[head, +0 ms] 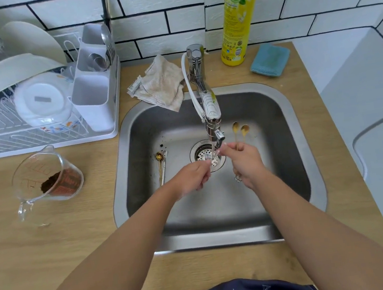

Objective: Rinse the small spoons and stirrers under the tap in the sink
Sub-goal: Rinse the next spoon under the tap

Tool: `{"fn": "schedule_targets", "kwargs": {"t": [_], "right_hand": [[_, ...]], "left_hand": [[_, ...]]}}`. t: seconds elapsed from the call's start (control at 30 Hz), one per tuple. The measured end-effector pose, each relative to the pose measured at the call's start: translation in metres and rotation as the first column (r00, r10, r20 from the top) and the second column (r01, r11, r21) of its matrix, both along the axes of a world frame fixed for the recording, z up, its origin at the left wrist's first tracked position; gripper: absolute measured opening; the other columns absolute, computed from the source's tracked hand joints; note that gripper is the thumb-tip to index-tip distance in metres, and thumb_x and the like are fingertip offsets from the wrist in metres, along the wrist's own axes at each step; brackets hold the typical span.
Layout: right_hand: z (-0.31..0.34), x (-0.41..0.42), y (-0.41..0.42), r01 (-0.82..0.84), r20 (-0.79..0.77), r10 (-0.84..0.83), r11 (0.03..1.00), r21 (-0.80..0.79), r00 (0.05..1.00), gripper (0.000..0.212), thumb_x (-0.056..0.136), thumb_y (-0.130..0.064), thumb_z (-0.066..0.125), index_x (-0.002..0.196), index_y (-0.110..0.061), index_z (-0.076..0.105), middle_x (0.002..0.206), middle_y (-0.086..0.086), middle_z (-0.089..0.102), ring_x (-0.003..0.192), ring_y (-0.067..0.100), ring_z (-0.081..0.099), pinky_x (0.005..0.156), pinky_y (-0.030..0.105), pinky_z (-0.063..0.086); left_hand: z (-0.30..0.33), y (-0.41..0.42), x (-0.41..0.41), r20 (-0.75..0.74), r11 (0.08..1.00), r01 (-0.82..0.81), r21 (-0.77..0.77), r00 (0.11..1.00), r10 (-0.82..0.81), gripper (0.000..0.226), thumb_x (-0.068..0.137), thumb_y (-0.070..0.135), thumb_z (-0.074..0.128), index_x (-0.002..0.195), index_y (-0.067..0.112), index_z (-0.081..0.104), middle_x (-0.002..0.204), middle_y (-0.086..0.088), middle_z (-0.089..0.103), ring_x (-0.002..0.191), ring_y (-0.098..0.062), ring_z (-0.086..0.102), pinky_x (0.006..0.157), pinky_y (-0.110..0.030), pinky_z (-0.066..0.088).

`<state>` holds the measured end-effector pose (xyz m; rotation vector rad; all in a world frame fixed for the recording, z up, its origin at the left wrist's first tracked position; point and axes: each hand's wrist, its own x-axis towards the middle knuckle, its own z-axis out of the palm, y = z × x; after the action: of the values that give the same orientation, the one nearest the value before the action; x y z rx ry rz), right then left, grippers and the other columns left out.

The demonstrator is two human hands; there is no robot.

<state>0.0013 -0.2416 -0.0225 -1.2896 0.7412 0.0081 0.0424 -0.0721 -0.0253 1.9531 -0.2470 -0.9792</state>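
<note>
Both hands meet under the tap (207,108) above the sink (279,114) drain: the right hand (245,162) pinches two gold spoons (239,130) by their stems, the left hand (193,177) curls at the stream, its grasp unclear. Two more stirrers (161,165) lie on the sink's left floor.

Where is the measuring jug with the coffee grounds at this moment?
In the head view, the measuring jug stands on the wooden counter left of the sink, just in front of the dish rack.
</note>
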Motion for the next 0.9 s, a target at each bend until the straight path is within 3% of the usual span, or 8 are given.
{"fn": "schedule_targets", "kwargs": {"t": [0.1, 0.2, 0.3, 0.43, 0.67, 0.73, 0.83, 0.9], "right_hand": [[0.004, 0.004, 0.007, 0.010, -0.008, -0.010, 1.000, 0.013, 1.000, 0.015, 0.089, -0.017, 0.079, 0.091, -0.010, 0.067, 0.058, -0.008, 0.065, 0.032, -0.004, 0.046, 0.036, 0.007, 0.033], [0.013, 0.012, -0.012, 0.132, 0.018, -0.132, 0.991, -0.010, 0.991, 0.013, 0.090, -0.017, 0.078, 0.086, -0.012, 0.067, 0.082, 0.006, 0.072, 0.032, -0.004, 0.046, 0.037, 0.006, 0.033], [0.018, 0.015, -0.034, 0.186, 0.022, -0.185, 0.982, -0.041, 0.982, 0.016, 0.090, -0.023, 0.079, 0.084, -0.016, 0.065, 0.096, 0.012, 0.075, 0.032, -0.003, 0.045, 0.036, 0.007, 0.032], [0.011, 0.009, -0.032, 0.156, -0.022, -0.155, 0.988, 0.022, 0.988, 0.017, 0.090, -0.030, 0.079, 0.082, -0.022, 0.066, 0.091, 0.001, 0.076, 0.033, 0.001, 0.031, 0.035, 0.018, 0.025], [0.006, -0.003, 0.009, 0.042, -0.051, -0.032, 0.977, 0.208, 0.998, 0.024, 0.100, -0.037, 0.065, 0.081, -0.021, 0.069, 0.065, -0.010, 0.063, 0.041, 0.004, 0.045, 0.032, 0.020, 0.032], [0.008, -0.002, 0.010, -0.003, -0.048, 0.010, 0.988, 0.151, 0.999, 0.032, 0.102, -0.039, 0.059, 0.082, -0.018, 0.071, 0.056, -0.013, 0.062, 0.038, 0.004, 0.051, 0.033, 0.019, 0.036], [0.006, -0.003, 0.008, -0.076, -0.043, 0.081, 0.992, 0.101, 0.996, 0.041, 0.105, -0.038, 0.053, 0.076, -0.023, 0.077, 0.079, -0.009, 0.073, 0.059, 0.003, 0.062, 0.040, 0.018, 0.044], [0.003, -0.005, 0.008, -0.118, -0.039, 0.122, 0.989, 0.092, 0.992, 0.047, 0.107, -0.039, 0.048, 0.072, -0.028, 0.078, 0.078, -0.007, 0.072, 0.056, 0.005, 0.063, 0.044, 0.019, 0.046]], "left_hand": [[0.006, -0.019, 0.002, 0.191, 0.999, -0.040, 0.026, 0.981, 0.035, 0.038, 0.104, 0.046, 0.034, 0.079, 0.024, 0.053, 0.070, 0.007, 0.054, 0.063, -0.012, 0.048, 0.062, -0.031, 0.039], [0.002, -0.012, -0.002, 0.245, 0.997, -0.028, 0.069, 0.969, 0.010, 0.037, 0.105, 0.045, 0.035, 0.085, 0.024, 0.058, 0.073, 0.009, 0.055, 0.067, -0.008, 0.049, 0.064, -0.030, 0.038], [-0.011, 0.007, -0.011, 0.137, 0.998, 0.009, 0.057, 0.990, -0.017, 0.033, 0.106, 0.040, 0.036, 0.096, 0.021, 0.061, 0.078, 0.006, 0.053, 0.069, -0.009, 0.048, 0.067, -0.030, 0.039], [-0.016, 0.009, -0.026, -0.139, 0.982, -0.166, -0.086, 0.978, 0.153, 0.025, 0.107, 0.018, 0.035, 0.109, 0.012, 0.059, 0.076, 0.000, 0.048, 0.060, -0.008, 0.043, 0.055, -0.021, 0.037], [-0.004, -0.024, -0.038, 0.044, 0.972, -0.159, -0.173, 0.985, 0.169, 0.012, 0.097, 0.014, 0.060, 0.092, 0.016, 0.071, 0.083, -0.008, 0.074, 0.054, -0.014, 0.062, 0.050, -0.025, 0.051], [-0.003, -0.023, -0.039, -0.011, 0.957, -0.213, -0.195, 0.976, 0.215, 0.005, 0.092, 0.013, 0.069, 0.094, 0.013, 0.074, 0.081, -0.014, 0.074, 0.053, -0.015, 0.063, 0.052, -0.026, 0.053], [0.001, -0.019, -0.040, -0.166, 0.934, -0.261, -0.244, 0.960, 0.224, 0.018, 0.089, 0.010, 0.074, 0.105, 0.003, 0.072, 0.079, -0.015, 0.070, 0.055, -0.013, 0.063, 0.055, -0.024, 0.054], [0.005, -0.015, -0.041, -0.251, 0.911, -0.304, -0.279, 0.939, 0.237, 0.021, 0.090, 0.007, 0.071, 0.109, -0.002, 0.069, 0.083, -0.012, 0.071, 0.059, -0.013, 0.064, 0.060, -0.023, 0.056]]}}
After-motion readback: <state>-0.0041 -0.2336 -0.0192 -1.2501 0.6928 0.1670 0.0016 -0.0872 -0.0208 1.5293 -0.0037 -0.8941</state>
